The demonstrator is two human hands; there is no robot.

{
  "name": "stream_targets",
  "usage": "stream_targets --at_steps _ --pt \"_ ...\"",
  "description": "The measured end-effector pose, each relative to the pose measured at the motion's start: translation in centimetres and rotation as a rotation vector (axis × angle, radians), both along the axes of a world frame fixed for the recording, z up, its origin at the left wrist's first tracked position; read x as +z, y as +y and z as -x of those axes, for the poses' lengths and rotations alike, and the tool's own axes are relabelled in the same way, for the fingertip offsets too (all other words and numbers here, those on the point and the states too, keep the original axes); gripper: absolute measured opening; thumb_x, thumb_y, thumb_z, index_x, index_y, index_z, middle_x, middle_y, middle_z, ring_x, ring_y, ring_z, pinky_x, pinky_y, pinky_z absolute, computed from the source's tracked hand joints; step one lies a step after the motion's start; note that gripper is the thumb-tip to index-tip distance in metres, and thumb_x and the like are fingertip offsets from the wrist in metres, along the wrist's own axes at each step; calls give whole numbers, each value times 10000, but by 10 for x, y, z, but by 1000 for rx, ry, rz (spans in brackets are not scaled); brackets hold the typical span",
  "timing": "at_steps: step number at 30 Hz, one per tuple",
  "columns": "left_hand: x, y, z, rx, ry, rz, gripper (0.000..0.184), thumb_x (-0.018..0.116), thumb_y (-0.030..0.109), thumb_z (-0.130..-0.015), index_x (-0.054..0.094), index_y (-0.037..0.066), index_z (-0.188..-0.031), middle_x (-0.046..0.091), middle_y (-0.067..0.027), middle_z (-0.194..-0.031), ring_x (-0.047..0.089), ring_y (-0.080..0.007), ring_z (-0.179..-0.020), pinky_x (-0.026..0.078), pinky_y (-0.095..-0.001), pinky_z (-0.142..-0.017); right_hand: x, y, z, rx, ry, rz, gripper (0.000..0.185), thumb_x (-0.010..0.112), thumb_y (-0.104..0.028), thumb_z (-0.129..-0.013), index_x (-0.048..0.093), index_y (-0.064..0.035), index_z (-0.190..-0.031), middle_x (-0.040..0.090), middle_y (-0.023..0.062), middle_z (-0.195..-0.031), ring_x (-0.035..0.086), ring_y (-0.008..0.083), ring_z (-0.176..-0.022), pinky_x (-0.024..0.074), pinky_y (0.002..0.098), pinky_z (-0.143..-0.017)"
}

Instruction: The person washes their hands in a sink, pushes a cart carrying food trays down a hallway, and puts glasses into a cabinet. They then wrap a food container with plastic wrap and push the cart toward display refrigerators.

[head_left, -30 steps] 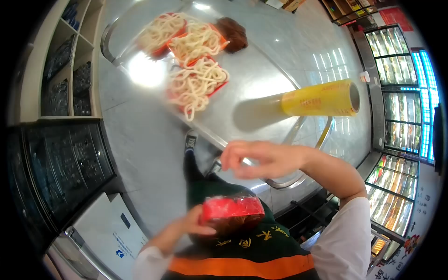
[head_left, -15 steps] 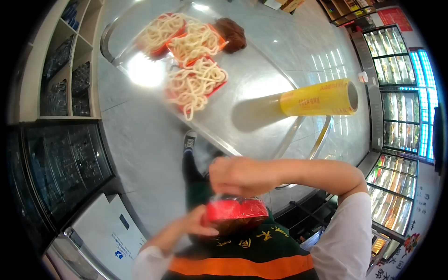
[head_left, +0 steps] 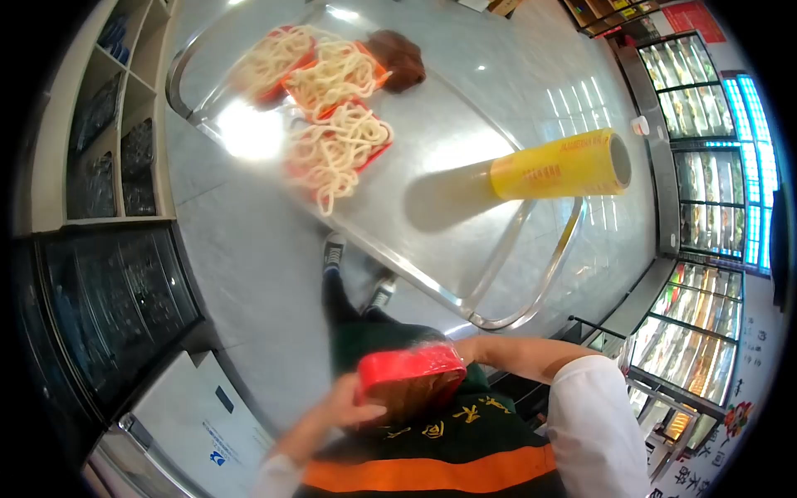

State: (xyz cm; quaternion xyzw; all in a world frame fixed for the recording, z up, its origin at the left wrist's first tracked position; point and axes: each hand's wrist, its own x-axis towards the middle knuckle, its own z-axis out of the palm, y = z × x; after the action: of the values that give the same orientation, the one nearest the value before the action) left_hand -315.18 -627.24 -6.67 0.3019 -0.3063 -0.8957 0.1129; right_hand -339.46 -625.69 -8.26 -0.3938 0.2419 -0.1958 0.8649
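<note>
My left hand (head_left: 342, 404) grips a red tray (head_left: 407, 365) by its left end, in front of my apron. The tray is tilted. A dark brown area shows on its near face, and clear plastic film glistens along its top. At the far right end of the tray is my right hand (head_left: 470, 349), its fingers mostly hidden behind it. Red trays heaped with thick pale noodles (head_left: 344, 149) sit on the metal cart (head_left: 448, 108) ahead. Also on the cart are a large yellow roll of film (head_left: 560, 166) and a brown lump (head_left: 398, 62).
The cart has a raised tubular rail (head_left: 531, 319) at its near right corner. Shelving (head_left: 124, 108) and a dark cabinet (head_left: 108, 290) stand at left, with a white box (head_left: 195, 415) below. Glass-door display fridges (head_left: 697, 191) line the right side.
My right hand has moved down from above the tray to behind its right end. The tray has tipped, showing more of its brown face. The view has shifted slightly.
</note>
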Motion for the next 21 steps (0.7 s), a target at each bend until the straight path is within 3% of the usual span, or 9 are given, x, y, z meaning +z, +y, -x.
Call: stream_targets --at_steps 1,3,7,9,11,12,15,17,21 --pt "-2 3 2 -9 0 1 445 675 139 -655 500 6 -1042 591 -65 -797 564 -88 -682 448 -209 -512 3 1 1 -9 0 1 292 554 -188 -782 480 -60 -1033 497 94 -997 463 223 -936 358 334 -816" --pt "-5 7 7 126 -9 16 529 665 117 -661 445 22 -1133 556 -80 -977 569 -120 -757 474 -234 -574 7 3 3 -4 -16 -121 297 553 -184 -785 486 -62 -1047 495 86 -1020 456 207 -955 356 329 -826" --pt "3 -4 10 42 55 -62 528 665 93 -656 447 30 -1133 516 -74 -1062 550 -141 -852 477 -268 -670 2 1 10 -12 -42 -298 305 553 -177 -789 495 -65 -1067 491 76 -1054 444 183 -983 353 322 -840" --pt "-1 -6 1 -185 -66 -53 526 669 86 -651 454 34 -1129 482 -65 -1114 512 -145 -941 457 -291 -743 -26 -17 18 122 209 236 220 535 -183 -807 538 -53 -984 489 76 -1032 450 166 -967 356 309 -836" --pt "7 -9 6 -146 -32 -67 514 671 89 -648 466 37 -1116 503 -54 -1071 504 -139 -943 451 -288 -752 11 -53 19 -197 321 -63 207 544 -236 -804 565 -48 -891 489 68 -982 444 154 -939 351 291 -826" --pt "10 -10 9 -95 1 -85 501 673 92 -644 479 39 -1103 524 -43 -1027 496 -132 -945 444 -286 -761 24 -65 20 -200 318 -61 207 544 -236 -804 565 -48 -891 489 68 -982 444 154 -939 351 291 -826" --pt "5 -7 9 -78 48 -80 481 675 99 -642 494 40 -1084 534 -31 -974 505 -116 -887 442 -267 -744 48 -84 18 -59 153 206 227 544 -269 -803 560 -43 -816 482 53 -931 427 152 -924 342 280 -812" --pt "1 -6 8 -83 59 -75 475 671 97 -644 495 37 -1081 531 -27 -970 502 -109 -875 440 -262 -738 55 -90 18 148 190 407 152 542 -158 -808 534 -38 -715 502 56 -865 439 183 -924 341 289 -805" --pt "-5 -3 4 -61 58 -107 500 665 90 -642 473 30 -1100 518 -28 -999 489 -95 -894 430 -262 -742 50 -97 16 123 40 253 134 536 -130 -807 504 -39 -714 467 53 -897 429 155 -885 339 279 -788"
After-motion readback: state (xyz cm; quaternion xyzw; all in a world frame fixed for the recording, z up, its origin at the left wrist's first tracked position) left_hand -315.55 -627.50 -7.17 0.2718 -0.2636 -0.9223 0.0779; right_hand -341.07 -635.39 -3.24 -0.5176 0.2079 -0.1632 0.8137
